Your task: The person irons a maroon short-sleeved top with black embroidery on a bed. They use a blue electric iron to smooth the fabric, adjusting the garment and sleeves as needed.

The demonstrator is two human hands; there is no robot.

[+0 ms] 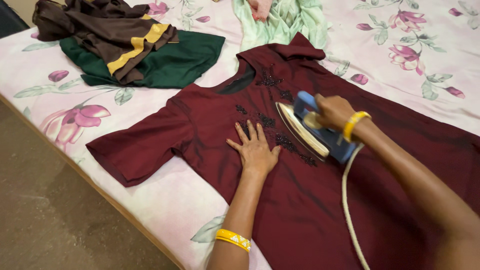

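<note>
A maroon dress point(310, 200) with dark bead embroidery down the chest lies spread flat on a floral bedsheet point(65, 100). My left hand point(255, 147) presses flat on the front of the dress, fingers apart, just left of the beadwork. My right hand point(332, 111) grips the handle of a blue electric iron point(312, 130). The iron is tilted up on its side, its shiny soleplate facing left toward my left hand. Its cream cord point(347, 200) runs down over the dress. Both wrists wear yellow bangles.
A pile of dark green, brown and yellow clothes point(135, 45) lies at the back left. A pale green garment point(285, 20) lies at the back, above the dress collar. The bed's edge point(100, 187) runs diagonally at the left, with brown floor beyond.
</note>
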